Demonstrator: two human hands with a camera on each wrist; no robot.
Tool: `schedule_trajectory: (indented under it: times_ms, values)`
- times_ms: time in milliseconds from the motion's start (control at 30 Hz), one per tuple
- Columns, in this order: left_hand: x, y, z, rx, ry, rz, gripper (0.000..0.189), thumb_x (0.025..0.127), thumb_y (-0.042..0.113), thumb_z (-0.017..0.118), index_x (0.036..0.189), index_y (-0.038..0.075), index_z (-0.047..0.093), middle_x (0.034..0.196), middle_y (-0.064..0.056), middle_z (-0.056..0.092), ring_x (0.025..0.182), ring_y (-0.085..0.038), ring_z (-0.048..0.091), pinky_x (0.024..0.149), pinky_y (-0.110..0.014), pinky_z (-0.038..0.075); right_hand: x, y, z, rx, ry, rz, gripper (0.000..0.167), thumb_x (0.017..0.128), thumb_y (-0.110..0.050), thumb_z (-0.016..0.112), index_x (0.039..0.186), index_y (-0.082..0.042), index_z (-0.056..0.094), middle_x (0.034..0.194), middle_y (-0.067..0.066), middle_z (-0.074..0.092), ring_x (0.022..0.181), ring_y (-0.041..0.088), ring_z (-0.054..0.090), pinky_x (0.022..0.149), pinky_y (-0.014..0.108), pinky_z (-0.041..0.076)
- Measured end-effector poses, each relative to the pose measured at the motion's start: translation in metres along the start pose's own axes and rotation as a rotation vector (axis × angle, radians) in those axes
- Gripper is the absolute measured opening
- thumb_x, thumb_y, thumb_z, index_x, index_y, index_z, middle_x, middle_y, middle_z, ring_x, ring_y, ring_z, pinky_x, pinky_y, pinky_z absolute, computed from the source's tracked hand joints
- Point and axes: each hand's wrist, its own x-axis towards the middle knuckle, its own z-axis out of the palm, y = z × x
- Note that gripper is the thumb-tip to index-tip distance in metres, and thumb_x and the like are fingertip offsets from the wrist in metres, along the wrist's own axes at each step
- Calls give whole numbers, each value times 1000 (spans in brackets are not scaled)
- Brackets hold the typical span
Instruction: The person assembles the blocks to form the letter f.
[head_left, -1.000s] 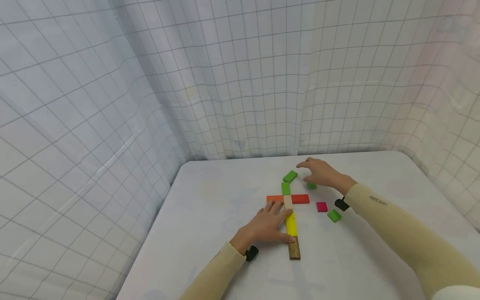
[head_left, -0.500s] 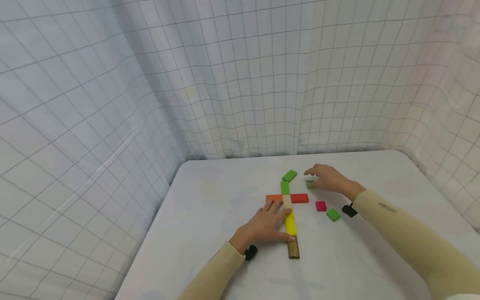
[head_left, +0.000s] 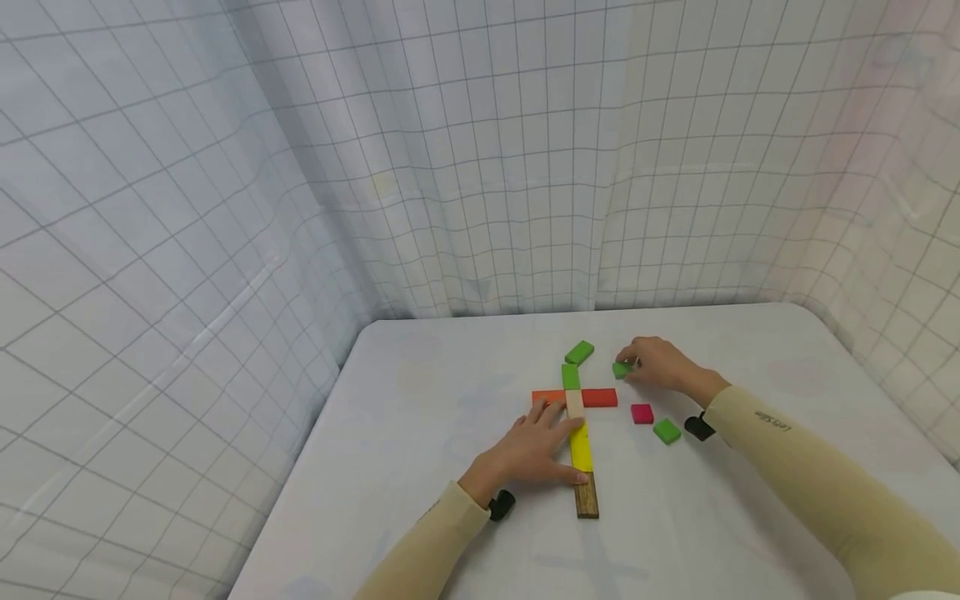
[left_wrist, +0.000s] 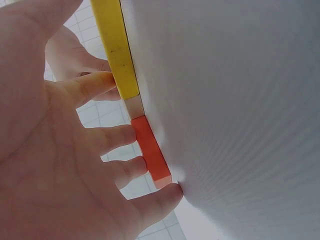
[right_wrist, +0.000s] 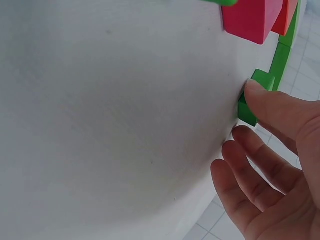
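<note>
Green block [right_wrist: 247,112] sits pinched in the right hand [head_left: 662,364].

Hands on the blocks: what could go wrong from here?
The right grip pinches one green block, three fingers apparently off it; it may slip. The left grip touches the orange block and yellow block; a twitch might skew them. The right wrist camera appears close to the nearest green block and might knock it.
</note>
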Motion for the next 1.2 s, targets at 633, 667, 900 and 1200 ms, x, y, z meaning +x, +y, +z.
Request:
schedule_trajectory:
  times_ms: [633,667,900,1200]
  values:
    - [0,-1,4,-8,-2,-8,91,81,77,62,158,38,31,167,-1,15,152,-32,10,114,-58,29,4,4,4,46,-3,28,33,84,-10,82,116,-5,76,98,3,67,86,22,57,77,36,54]
    - [1,-1,4,-14,-1,-6,91,81,77,62,157,38,32,167,-1,15,152,-32,10,114,-58,29,4,5,4,50,1,31,33,84,-9,82,116,-5,76,98,4,67,86,22,57,78,36,54]
    - [-3,1,8,-34,-8,-5,93,80,78,60,158,38,31,167,-1,15,152,-32,11,113,-60,29,2,8,11,55,-1,19,31,84,-8,81,114,-6,76,94,1,63,86,21,56,77,36,52]
    - [-2,1,1,4,12,22,90,84,77,58,158,34,31,166,-4,16,152,-33,12,113,-57,30,3,9,4,105,17,44,30,84,-10,79,113,-6,75,96,2,67,88,23,58,78,38,54]
